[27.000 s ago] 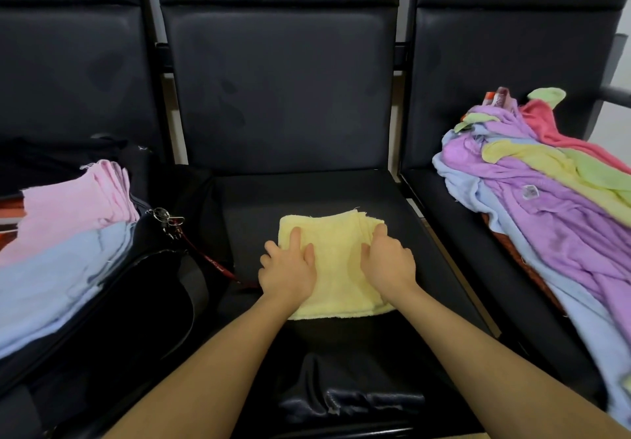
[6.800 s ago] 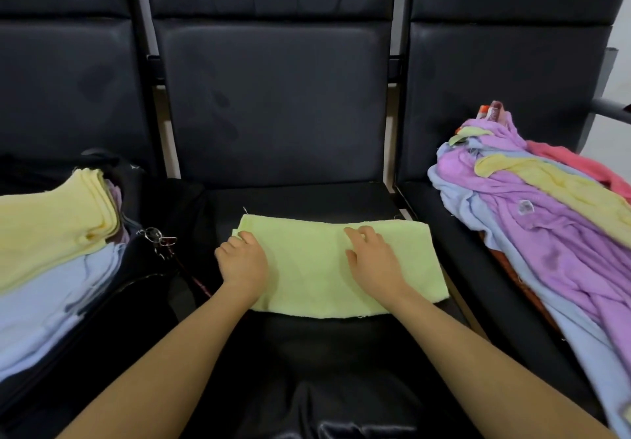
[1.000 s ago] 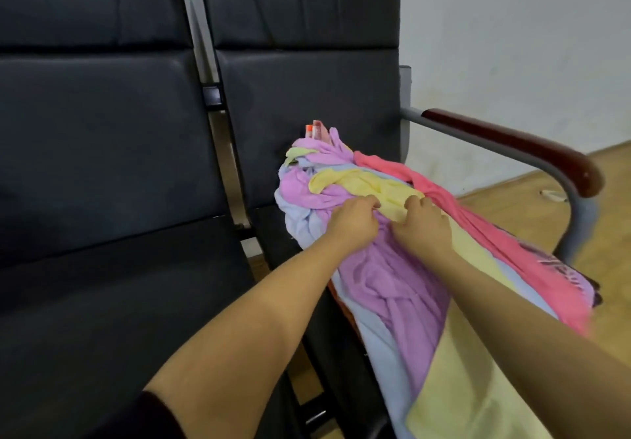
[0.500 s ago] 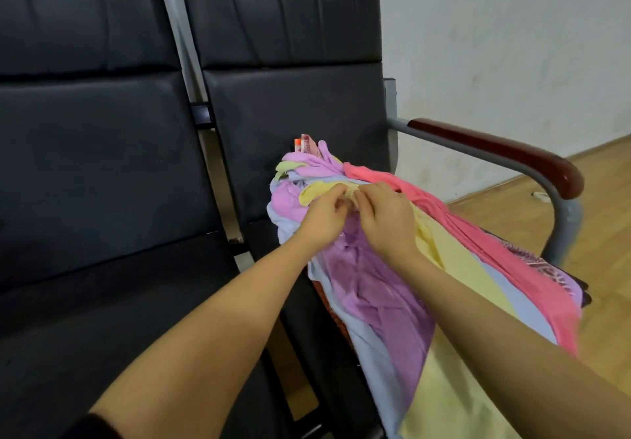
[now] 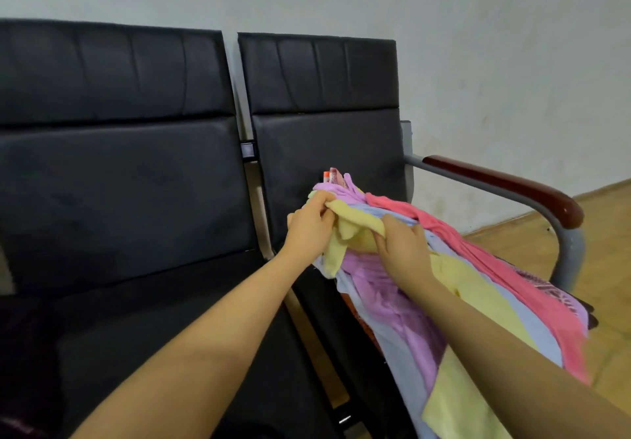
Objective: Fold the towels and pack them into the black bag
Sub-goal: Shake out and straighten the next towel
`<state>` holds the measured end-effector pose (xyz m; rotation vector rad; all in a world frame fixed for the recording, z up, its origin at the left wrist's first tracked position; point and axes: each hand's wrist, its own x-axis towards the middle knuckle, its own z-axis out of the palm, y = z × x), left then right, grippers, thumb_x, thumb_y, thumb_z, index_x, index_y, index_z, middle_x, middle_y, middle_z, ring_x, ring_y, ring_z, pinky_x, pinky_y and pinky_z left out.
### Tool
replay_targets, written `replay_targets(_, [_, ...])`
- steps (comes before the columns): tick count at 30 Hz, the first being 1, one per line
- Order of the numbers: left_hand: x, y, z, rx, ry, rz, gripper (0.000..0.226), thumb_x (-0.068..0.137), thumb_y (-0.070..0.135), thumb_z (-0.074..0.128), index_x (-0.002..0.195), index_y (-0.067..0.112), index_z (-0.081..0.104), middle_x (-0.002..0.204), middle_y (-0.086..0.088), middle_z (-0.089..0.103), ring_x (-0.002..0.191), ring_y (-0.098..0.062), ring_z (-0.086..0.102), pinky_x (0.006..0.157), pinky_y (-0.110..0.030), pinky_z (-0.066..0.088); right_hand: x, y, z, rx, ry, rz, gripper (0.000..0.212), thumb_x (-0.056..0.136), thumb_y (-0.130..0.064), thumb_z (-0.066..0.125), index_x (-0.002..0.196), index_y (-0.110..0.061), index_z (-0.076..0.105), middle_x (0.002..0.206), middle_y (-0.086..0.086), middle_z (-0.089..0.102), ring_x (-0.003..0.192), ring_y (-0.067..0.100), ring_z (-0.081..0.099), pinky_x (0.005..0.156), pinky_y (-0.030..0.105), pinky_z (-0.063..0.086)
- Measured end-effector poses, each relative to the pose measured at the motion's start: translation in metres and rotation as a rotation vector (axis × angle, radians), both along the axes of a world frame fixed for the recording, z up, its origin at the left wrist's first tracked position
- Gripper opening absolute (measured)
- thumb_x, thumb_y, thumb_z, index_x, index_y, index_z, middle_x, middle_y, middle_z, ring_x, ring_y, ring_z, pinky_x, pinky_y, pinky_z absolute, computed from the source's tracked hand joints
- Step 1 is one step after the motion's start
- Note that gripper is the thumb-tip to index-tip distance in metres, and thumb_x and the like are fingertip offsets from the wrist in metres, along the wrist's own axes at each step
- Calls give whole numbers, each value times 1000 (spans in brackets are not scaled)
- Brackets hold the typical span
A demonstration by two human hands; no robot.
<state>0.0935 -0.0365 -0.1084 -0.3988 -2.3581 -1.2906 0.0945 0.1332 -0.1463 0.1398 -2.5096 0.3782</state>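
A heap of unfolded towels (image 5: 403, 305) in purple, pale blue, pink and yellow lies on the right-hand chair seat. Both my hands hold one yellow towel (image 5: 355, 230) at the top of the heap. My left hand (image 5: 312, 223) grips its upper end near the chair back. My right hand (image 5: 403, 250) grips it a little lower, with bunched yellow cloth lifted between the two hands. The rest of that yellow cloth trails down over the heap. The black bag is out of view.
The black seat (image 5: 164, 336) of the middle chair lies at lower left. A metal armrest with a dark wooden pad (image 5: 505, 185) runs along the right side of the towel chair. A pink towel (image 5: 478, 254) drapes along the heap's right edge. Wooden floor (image 5: 601, 233) at far right.
My hands have moved up the heap and apart, and they lift the yellow towel's end off the pile. The view has tilted up and shows more wall.
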Motion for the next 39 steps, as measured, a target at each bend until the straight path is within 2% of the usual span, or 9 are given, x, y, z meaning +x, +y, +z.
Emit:
replay_targets(4, [22,-14,23,63,75,22,16,98,15,42,93,27,52,77,5,61,74,-11,55,86,-40,45,14,-26,34,13,222,14,13,92,-16,48,85,-9,58,77,6,59,74,32,58,67,34,31])
replay_targets(7, [40,-36,35,96,105,56,13,98,15,41,101,21,53,85,1,63,83,-13,59,80,-38,48,30,-58,57,-19,219,58,25,98,-26,41,96,-7,57,89,9,59,80,31,54,72,35,29])
replay_targets(12, [76,-98,33,59,92,137,12,98,17,43,106,21,51,87,6,61,84,-9,58,77,-32,48,47,-127,65,42,370,154,14,90,-9,46,84,-5,57,81,12,60,76,32,59,73,42,46])
replay_targets(17, [110,-166,11,34,11,249,12,96,29,44,107,30,49,91,14,62,97,-15,57,89,-40,47,65,-197,52,43,325,259,19,74,-8,68,71,-11,50,62,5,53,52,27,53,54,27,27])
replay_targets(24, [144,-239,-24,44,-147,396,13,96,32,44,106,30,51,97,9,63,100,-17,58,90,-41,48,76,-279,14,-214,-35,565,9,97,-23,44,92,-16,44,91,-2,49,84,23,53,79,39,41])
replay_targets(27, [148,-255,-42,-30,-289,410,36,96,33,45,132,29,41,125,3,56,118,-22,52,100,-41,42,72,-294,-3,-270,-361,587,18,92,-36,53,104,-21,53,105,-4,49,101,17,49,90,39,36])
replay_targets(30, [149,-258,-64,-123,-396,405,54,96,27,47,146,22,27,145,-4,41,129,-24,44,106,-41,37,74,-286,-21,-187,-563,693,25,91,-40,57,111,-27,58,103,-11,52,97,9,50,96,38,35])
replay_targets(35, [152,-235,-104,-263,-552,323,42,96,25,46,138,19,41,134,-8,51,112,-21,54,97,-38,44,75,-257,-61,-42,-705,661,19,96,-24,48,102,-22,66,103,-6,65,101,15,60,90,33,49])
replay_targets(39, [147,-222,-137,-409,-671,270,46,95,27,43,141,23,37,133,-8,52,118,-28,51,100,-42,41,73,-236,-100,366,-715,676,38,98,-21,40,134,-26,50,145,-9,43,140,14,30,114,33,16])
